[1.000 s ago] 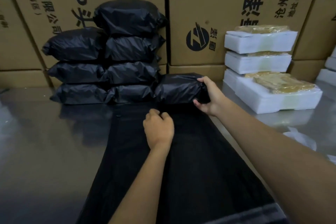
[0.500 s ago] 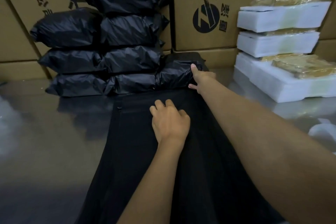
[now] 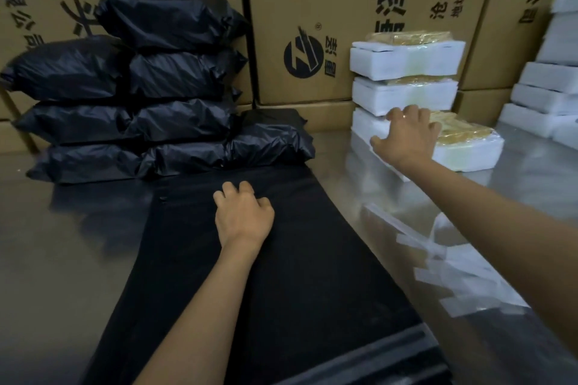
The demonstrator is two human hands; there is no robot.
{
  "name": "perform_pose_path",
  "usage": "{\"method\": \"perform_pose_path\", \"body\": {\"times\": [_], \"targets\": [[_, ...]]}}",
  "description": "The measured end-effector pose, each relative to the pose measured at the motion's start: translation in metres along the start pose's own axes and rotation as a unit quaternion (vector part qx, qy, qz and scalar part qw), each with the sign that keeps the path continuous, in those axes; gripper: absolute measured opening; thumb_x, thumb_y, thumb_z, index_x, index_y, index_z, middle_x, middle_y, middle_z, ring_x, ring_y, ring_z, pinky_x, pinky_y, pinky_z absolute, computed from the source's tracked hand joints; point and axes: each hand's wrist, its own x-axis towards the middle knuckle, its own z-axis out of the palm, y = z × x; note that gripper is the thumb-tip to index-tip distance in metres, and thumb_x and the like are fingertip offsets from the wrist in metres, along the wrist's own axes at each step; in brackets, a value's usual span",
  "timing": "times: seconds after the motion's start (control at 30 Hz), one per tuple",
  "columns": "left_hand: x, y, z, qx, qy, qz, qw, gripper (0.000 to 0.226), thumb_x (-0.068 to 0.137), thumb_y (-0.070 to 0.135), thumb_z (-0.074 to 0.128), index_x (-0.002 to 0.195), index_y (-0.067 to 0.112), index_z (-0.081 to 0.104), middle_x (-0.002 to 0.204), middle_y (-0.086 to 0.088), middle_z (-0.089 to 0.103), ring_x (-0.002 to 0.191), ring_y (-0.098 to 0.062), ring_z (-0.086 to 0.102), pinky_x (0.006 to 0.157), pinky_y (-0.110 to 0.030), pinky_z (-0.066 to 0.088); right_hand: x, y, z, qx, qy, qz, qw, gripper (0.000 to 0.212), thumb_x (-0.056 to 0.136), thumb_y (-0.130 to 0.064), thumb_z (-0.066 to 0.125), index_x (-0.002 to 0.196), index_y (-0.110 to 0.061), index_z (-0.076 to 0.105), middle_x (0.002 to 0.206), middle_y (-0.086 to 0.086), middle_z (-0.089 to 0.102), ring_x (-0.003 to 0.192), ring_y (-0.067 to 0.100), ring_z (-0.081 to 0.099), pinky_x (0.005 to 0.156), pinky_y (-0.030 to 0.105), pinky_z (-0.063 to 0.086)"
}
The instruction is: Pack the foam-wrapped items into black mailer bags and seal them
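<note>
1. Head view: my left hand (image 3: 242, 217) rests knuckles-up on the stack of flat black mailer bags (image 3: 281, 259) that runs down the middle of the steel table (image 3: 62, 259). Its fingers are curled down onto the top bag; I cannot tell whether they pinch it.
2. My right hand (image 3: 406, 134) reaches out to the bottom foam-wrapped item (image 3: 469, 153) at the right, fingers spread and lying on its white foam top, not closed round it.
3. Two more foam-wrapped items (image 3: 406, 62) are stacked above that one, against the cardboard boxes (image 3: 328, 9).
4. The packed black bags (image 3: 131, 103) are piled at the back left; the nearest one (image 3: 272, 144) lies at the far end of the flat stack, just left of my right hand.
5. White peel-off strips (image 3: 453, 275) lie scattered on the table under my right forearm.
6. More white foam blocks (image 3: 547, 94) stand at the far right edge.
</note>
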Motion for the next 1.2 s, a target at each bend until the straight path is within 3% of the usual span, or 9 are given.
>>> {"method": "perform_pose_path", "body": {"times": [0.2, 0.4, 0.63, 0.8, 0.87, 0.93, 1.0, 1.1, 1.2], "targets": [[0.001, 0.0, 0.001, 0.007, 0.0, 0.003, 1.0, 0.032, 0.098, 0.028, 0.047, 0.125, 0.011, 0.053, 0.131, -0.012, 0.041, 0.121, -0.03, 0.036, 0.088, -0.038, 0.041, -0.013, 0.073, 0.016, -0.031, -0.159, 0.031, 0.986, 0.096, 0.081, -0.058, 0.073, 0.156, -0.041, 0.016, 0.168, 0.002, -0.01, 0.152, 0.039, -0.016, 0.115, 0.067, 0.017], [0.003, -0.001, 0.005, 0.011, 0.003, 0.009, 1.0, 0.031, 0.097, 0.028, 0.047, 0.124, 0.012, 0.053, 0.129, -0.012, 0.041, 0.119, -0.028, 0.036, 0.087, -0.037, 0.041, -0.014, 0.068, 0.028, 0.022, -0.1, 0.017, 0.995, 0.071, 0.091, -0.041, 0.067, 0.152, -0.03, 0.033, 0.165, 0.009, 0.005, 0.15, 0.045, -0.016, 0.109, 0.06, 0.039], [0.004, 0.0, 0.005, 0.011, -0.002, 0.01, 1.0, 0.032, 0.098, 0.028, 0.047, 0.126, 0.012, 0.053, 0.132, -0.012, 0.041, 0.12, -0.029, 0.035, 0.085, -0.036, 0.04, -0.038, 0.095, 0.009, 0.126, -0.111, -0.052, 0.984, 0.072, 0.085, -0.03, 0.075, 0.15, -0.03, 0.043, 0.166, 0.007, 0.013, 0.153, 0.033, -0.011, 0.122, 0.054, 0.012], [0.003, -0.001, 0.004, -0.002, -0.004, 0.009, 1.0, 0.032, 0.097, 0.027, 0.048, 0.126, 0.013, 0.054, 0.132, -0.011, 0.041, 0.122, -0.029, 0.035, 0.087, -0.037, 0.04, -0.06, 0.11, -0.02, 0.251, -0.188, -0.122, 0.942, 0.067, 0.083, -0.01, 0.078, 0.141, -0.032, 0.054, 0.167, -0.003, 0.011, 0.155, 0.019, 0.0, 0.123, 0.047, 0.014], [0.003, -0.001, 0.003, -0.009, -0.008, 0.008, 1.0, 0.032, 0.097, 0.027, 0.049, 0.125, 0.013, 0.054, 0.132, -0.011, 0.041, 0.122, -0.029, 0.034, 0.087, -0.036, 0.039, -0.073, 0.108, -0.028, 0.378, -0.16, -0.058, 0.91, 0.063, 0.085, -0.019, 0.078, 0.14, -0.038, 0.053, 0.161, -0.016, 0.019, 0.146, 0.009, 0.021, 0.114, 0.034, 0.026], [0.004, -0.002, 0.003, -0.016, -0.01, 0.008, 1.0, 0.031, 0.097, 0.027, 0.049, 0.124, 0.014, 0.055, 0.132, -0.011, 0.041, 0.122, -0.029, 0.034, 0.084, -0.035, 0.038, -0.082, 0.101, -0.028, 0.457, -0.065, 0.127, 0.878, 0.074, 0.081, -0.053, 0.076, 0.145, -0.034, 0.044, 0.149, -0.013, 0.037, 0.136, 0.014, 0.037, 0.108, 0.035, 0.034], [0.004, -0.003, 0.003, -0.022, -0.011, 0.007, 1.0, 0.03, 0.097, 0.027, 0.05, 0.123, 0.014, 0.055, 0.132, -0.01, 0.041, 0.122, -0.028, 0.034, 0.082, -0.033, 0.036, -0.085, 0.093, -0.026, 0.342, -0.104, 0.267, 0.895, 0.101, 0.073, -0.084, 0.057, 0.146, -0.017, 0.043, 0.151, 0.006, 0.042, 0.141, 0.032, 0.036, 0.115, 0.048, 0.029], [0.004, -0.004, 0.004, -0.024, -0.01, 0.004, 1.0, 0.028, 0.097, 0.027, 0.05, 0.121, 0.015, 0.056, 0.131, -0.009, 0.041, 0.121, -0.028, 0.034, 0.081, -0.033, 0.036, -0.084, 0.082, -0.015, 0.22, -0.21, 0.279, 0.911, 0.114, 0.073, -0.096, 0.033, 0.144, -0.007, 0.046, 0.159, 0.016, 0.031, 0.15, 0.036, 0.016, 0.119, 0.053, 0.01], [0.005, -0.003, 0.005, -0.025, -0.009, 0.004, 1.0, 0.028, 0.097, 0.028, 0.05, 0.121, 0.015, 0.055, 0.131, -0.009, 0.041, 0.121, -0.027, 0.034, 0.081, -0.033, 0.037, -0.075, 0.076, -0.008, 0.24, -0.193, 0.276, 0.91, 0.102, 0.079, -0.088, 0.038, 0.14, -0.008, 0.049, 0.155, 0.015, 0.037, 0.149, 0.035, 0.016, 0.119, 0.054, 0.011]]}}
